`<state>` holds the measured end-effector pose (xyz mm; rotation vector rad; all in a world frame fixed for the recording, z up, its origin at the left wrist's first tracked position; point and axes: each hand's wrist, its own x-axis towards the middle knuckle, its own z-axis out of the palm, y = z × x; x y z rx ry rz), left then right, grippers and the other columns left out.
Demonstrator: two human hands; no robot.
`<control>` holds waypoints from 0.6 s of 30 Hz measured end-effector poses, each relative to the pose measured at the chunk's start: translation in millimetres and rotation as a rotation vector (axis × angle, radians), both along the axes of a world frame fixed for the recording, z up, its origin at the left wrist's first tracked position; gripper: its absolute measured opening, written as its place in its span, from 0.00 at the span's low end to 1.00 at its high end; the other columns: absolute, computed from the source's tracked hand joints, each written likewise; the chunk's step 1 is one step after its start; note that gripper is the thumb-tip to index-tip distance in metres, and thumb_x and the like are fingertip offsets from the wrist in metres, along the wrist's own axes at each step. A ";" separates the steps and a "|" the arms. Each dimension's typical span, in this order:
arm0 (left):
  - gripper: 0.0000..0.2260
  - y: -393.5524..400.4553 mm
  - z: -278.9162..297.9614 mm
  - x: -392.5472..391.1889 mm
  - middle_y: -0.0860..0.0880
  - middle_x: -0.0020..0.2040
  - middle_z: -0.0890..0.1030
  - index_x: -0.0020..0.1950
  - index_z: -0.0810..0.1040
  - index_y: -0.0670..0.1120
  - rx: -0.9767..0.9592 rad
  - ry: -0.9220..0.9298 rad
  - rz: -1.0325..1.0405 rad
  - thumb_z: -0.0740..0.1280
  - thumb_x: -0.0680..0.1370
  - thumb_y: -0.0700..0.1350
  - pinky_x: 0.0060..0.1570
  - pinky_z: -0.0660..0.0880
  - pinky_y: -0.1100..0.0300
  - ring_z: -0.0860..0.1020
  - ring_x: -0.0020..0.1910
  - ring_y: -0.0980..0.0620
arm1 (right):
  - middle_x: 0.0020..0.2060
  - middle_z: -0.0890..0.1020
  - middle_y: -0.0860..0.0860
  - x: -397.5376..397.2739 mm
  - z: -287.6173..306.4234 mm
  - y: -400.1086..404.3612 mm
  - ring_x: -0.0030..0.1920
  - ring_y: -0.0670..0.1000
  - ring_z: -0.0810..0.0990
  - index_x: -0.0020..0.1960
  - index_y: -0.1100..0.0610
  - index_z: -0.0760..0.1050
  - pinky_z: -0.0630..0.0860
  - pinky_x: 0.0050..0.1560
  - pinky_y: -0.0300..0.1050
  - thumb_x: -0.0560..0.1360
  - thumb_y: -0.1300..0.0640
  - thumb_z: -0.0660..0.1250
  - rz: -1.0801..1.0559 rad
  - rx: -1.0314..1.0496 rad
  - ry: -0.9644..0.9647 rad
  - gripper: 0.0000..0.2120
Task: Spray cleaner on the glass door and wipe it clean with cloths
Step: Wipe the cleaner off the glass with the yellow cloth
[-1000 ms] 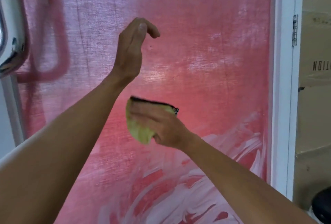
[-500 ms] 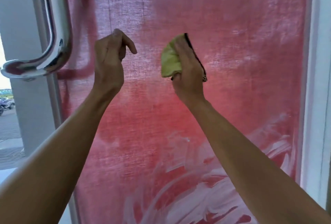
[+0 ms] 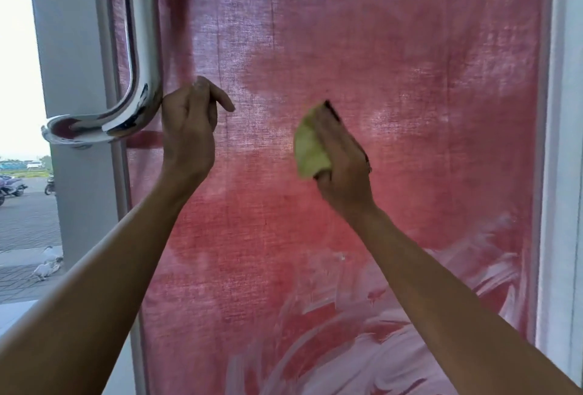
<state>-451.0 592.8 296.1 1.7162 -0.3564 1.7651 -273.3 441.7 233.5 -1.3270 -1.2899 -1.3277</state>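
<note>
- The glass door (image 3: 394,85) fills my view, a red cloth-like backing glowing through the pane, a white frame (image 3: 558,173) on its right and a chrome pull handle (image 3: 132,85) on its left; beyond that, an outdoor pavement with parked motorbikes.
- My right hand (image 3: 342,161) presses a folded yellow-green cloth (image 3: 310,148) flat against the middle of the glass, fingers laid over it and holding it to the pane.
- My left hand (image 3: 189,129) is raised just beside the handle's bend, fingers loosely curled with the forefinger out; it holds nothing that I can see, and I cannot tell whether it touches the glass.
- I judge this to be the wiping step: the upper pane looks hazy but even, while thick white streaks of cleaner (image 3: 362,356) cover the lower part.
- Next I would bring the cloth down into those streaks, pressing evenly in overlapping strokes.
</note>
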 end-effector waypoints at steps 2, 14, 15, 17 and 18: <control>0.21 1.3 1.0 0.6 0.48 0.28 0.64 0.42 0.80 0.42 0.028 -0.005 0.084 0.54 0.88 0.45 0.33 0.60 0.58 0.62 0.28 0.56 | 0.77 0.68 0.58 -8.3 45.2 10.6 0.76 0.57 0.68 0.77 0.62 0.68 0.65 0.71 0.36 0.66 0.72 0.58 0.017 0.127 0.140 0.38; 0.13 4.9 1.5 1.2 0.61 0.59 0.74 0.63 0.76 0.52 0.230 0.020 0.243 0.54 0.86 0.49 0.73 0.65 0.47 0.71 0.66 0.55 | 0.66 0.79 0.62 -52.9 3.7 70.6 0.68 0.60 0.78 0.66 0.65 0.79 0.74 0.70 0.52 0.76 0.70 0.63 0.122 -0.306 -0.499 0.19; 0.12 3.9 -3.8 1.8 0.61 0.59 0.74 0.62 0.76 0.52 0.231 0.050 0.238 0.53 0.86 0.49 0.73 0.65 0.49 0.71 0.66 0.56 | 0.66 0.79 0.62 -46.7 -22.4 67.9 0.67 0.60 0.78 0.66 0.65 0.79 0.73 0.71 0.52 0.73 0.71 0.64 0.120 -0.387 -0.513 0.22; 0.13 -0.6 -15.8 2.7 0.56 0.59 0.74 0.61 0.76 0.52 0.224 0.094 0.205 0.53 0.87 0.47 0.71 0.65 0.59 0.70 0.64 0.60 | 0.67 0.79 0.61 -38.6 -75.7 57.4 0.68 0.61 0.77 0.66 0.65 0.79 0.73 0.70 0.54 0.71 0.73 0.66 0.165 -0.577 -0.528 0.24; 0.13 -3.7 -21.5 3.0 0.55 0.59 0.74 0.61 0.77 0.51 0.216 0.115 0.184 0.53 0.87 0.47 0.70 0.66 0.60 0.70 0.64 0.61 | 0.68 0.79 0.61 -38.3 -100.8 49.6 0.69 0.61 0.77 0.66 0.65 0.79 0.73 0.70 0.55 0.71 0.73 0.66 0.202 -0.679 -0.517 0.24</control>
